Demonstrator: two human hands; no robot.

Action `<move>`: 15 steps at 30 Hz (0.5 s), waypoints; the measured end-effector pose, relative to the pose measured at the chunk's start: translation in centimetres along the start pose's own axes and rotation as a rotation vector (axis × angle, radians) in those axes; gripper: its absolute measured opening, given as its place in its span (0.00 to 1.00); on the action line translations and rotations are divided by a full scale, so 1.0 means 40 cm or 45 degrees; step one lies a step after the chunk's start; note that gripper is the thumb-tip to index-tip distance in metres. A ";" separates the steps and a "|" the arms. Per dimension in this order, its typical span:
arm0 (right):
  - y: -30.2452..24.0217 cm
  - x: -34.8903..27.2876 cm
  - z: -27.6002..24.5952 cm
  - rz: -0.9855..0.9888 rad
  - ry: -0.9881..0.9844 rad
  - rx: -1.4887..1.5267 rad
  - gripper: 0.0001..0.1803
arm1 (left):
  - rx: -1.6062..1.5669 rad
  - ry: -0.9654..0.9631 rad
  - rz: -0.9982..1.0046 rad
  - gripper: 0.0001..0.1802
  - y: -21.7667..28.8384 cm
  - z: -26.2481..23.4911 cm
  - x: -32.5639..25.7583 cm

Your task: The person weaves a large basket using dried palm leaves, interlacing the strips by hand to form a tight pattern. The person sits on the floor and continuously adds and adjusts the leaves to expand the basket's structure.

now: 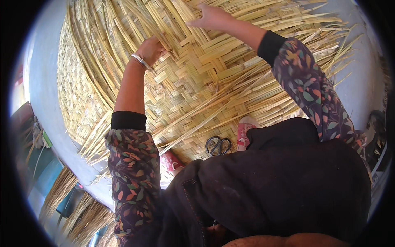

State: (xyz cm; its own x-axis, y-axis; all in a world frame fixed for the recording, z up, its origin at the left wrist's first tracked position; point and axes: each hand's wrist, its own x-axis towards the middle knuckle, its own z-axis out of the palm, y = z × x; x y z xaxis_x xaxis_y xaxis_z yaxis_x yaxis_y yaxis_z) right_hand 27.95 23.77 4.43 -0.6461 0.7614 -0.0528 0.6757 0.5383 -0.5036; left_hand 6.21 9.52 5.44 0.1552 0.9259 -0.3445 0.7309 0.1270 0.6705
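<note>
A large woven mat (168,88) of flat yellow-green straw strips spreads beneath both arms. My left hand (150,51), with a silver bangle at its wrist, is closed on the ends of some straw strips (166,43) lying over the weave. Farther up and to the right, my right hand (214,18) hovers over the mat with thumb and fingers apart, holding nothing that I can see. Loose unwoven strips (92,49) run along the mat's left part, and more (325,31) fan out at the right.
Black-handled scissors (218,146) lie on the mat by my feet, one in a pink shoe (243,132). Long strips (214,103) cross the mat in front of me. Bundles of dry straw (59,191) stand at the lower left, beyond the pale floor (45,82).
</note>
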 end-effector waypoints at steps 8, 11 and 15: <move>-0.069 -0.055 0.008 0.111 -0.342 -0.033 0.36 | 0.342 -0.031 0.042 0.22 -0.053 0.022 0.018; -0.061 -0.078 0.025 0.113 -0.301 -0.057 0.35 | 0.123 -0.025 -0.154 0.19 -0.020 0.024 0.027; -0.077 -0.105 0.020 0.101 -0.240 -0.106 0.32 | -0.287 -0.012 0.145 0.14 -0.051 0.032 0.028</move>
State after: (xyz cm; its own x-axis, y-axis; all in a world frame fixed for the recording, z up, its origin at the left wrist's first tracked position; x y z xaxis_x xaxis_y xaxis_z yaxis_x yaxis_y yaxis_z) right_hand 28.30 18.61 5.53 -0.6393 0.7258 -0.2540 0.7491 0.5132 -0.4189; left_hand 5.75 9.87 2.85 0.2353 0.9355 -0.2635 0.5416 0.0989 0.8348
